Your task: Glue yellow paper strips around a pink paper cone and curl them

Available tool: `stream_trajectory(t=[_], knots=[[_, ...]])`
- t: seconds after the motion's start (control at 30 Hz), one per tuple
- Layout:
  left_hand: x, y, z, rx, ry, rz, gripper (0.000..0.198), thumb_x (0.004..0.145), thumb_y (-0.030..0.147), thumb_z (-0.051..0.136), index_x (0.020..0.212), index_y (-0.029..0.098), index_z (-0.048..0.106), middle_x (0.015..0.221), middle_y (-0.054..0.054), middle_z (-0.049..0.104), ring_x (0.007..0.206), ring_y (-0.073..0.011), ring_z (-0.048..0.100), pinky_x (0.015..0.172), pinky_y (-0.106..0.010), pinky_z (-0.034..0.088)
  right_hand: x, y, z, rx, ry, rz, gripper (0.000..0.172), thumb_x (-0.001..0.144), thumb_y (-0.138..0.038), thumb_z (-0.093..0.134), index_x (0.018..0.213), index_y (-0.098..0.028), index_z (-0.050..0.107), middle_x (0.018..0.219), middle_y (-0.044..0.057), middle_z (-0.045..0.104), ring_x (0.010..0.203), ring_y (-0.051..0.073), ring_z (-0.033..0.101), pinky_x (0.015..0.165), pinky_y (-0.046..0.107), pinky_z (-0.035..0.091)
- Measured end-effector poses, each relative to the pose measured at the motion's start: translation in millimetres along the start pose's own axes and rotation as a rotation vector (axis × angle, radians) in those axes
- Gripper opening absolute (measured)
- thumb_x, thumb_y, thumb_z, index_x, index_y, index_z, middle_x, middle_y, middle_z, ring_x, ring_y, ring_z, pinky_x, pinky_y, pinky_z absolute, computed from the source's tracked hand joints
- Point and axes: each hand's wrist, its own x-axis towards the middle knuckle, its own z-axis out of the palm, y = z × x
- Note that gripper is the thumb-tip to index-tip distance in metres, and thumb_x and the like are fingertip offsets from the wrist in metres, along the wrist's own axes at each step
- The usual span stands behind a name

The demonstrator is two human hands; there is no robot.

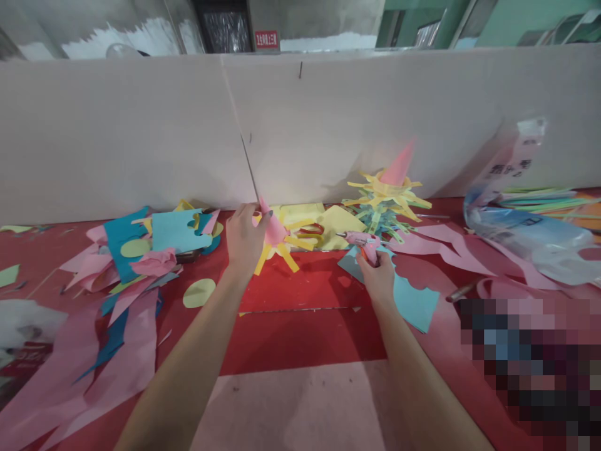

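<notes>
My left hand (244, 238) is closed round a pink paper cone (272, 228) with yellow paper strips (282, 254) fanning out below it. My right hand (378, 275) grips a pink glue gun (359, 239) whose nozzle points left, toward the cone. The right hand rests over a light blue paper sheet with a scalloped edge (416, 300). Behind the glue gun stands a finished paper figure (387, 194) with a pink cone on yellow and green fringed layers.
A red table (300, 332) is littered with pink, blue and yellow paper scraps (126, 263) at the left. Red-handled scissors (312, 230) lie on yellow paper. A clear plastic bag (521, 225) holding coloured sheets lies at the right. A cardboard wall (141, 138) closes the back.
</notes>
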Motion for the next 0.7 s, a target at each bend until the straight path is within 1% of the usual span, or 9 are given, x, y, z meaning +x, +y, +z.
stream_trajectory(t=[0.13,0.23,0.37,0.5,0.7], knots=[[-0.6,6.0,-3.0,-0.056,-0.103,0.005,0.012,0.081,0.025,0.056,0.09,0.019,0.061,0.092,-0.004,0.066,0.083,-0.0166,0.061,0.077,-0.03,0.046,-0.4,-0.6,-0.5,-0.012,0.0,-0.014,0.032,0.064,-0.046,0.061,0.076,-0.019,0.049,0.065,-0.005,0.044,0.059,0.012,0.038,0.056,0.025,0.031],[-3.9,8.3,1.3,-0.075,-0.162,0.014,0.012,0.08,0.023,0.056,0.09,0.02,0.062,0.094,-0.003,0.066,0.085,-0.0166,0.061,0.079,-0.03,0.046,-0.5,0.2,-0.2,-0.022,0.001,-0.02,0.033,0.064,-0.047,0.06,0.077,-0.019,0.049,0.065,-0.005,0.044,0.06,0.012,0.037,0.057,0.025,0.031],[-10.5,5.9,9.8,-0.112,-0.233,-0.008,0.013,0.079,0.021,0.057,0.091,0.019,0.062,0.097,-0.004,0.066,0.082,-0.0159,0.062,0.078,-0.029,0.046,-1.4,0.3,0.6,-0.023,0.001,-0.016,0.034,0.064,-0.047,0.059,0.08,-0.018,0.05,0.065,-0.005,0.044,0.06,0.012,0.037,0.056,0.024,0.031],[-15.8,4.3,13.8,-0.112,-0.275,-0.072,0.013,0.079,0.023,0.058,0.091,0.019,0.063,0.095,-0.005,0.067,0.083,-0.0174,0.063,0.076,-0.03,0.047,-2.3,1.2,1.1,-0.053,-0.005,-0.032,0.033,0.065,-0.047,0.059,0.079,-0.018,0.051,0.065,-0.005,0.046,0.058,0.011,0.036,0.055,0.024,0.03],[-16.1,7.0,19.2,-0.149,-0.312,-0.044,0.012,0.079,0.022,0.058,0.09,0.018,0.062,0.095,-0.005,0.066,0.082,-0.0169,0.063,0.077,-0.03,0.047,-2.5,6.0,2.3,-0.074,-0.001,-0.059,0.037,0.066,-0.049,0.058,0.083,-0.017,0.053,0.065,-0.005,0.046,0.058,0.011,0.036,0.056,0.024,0.031]])
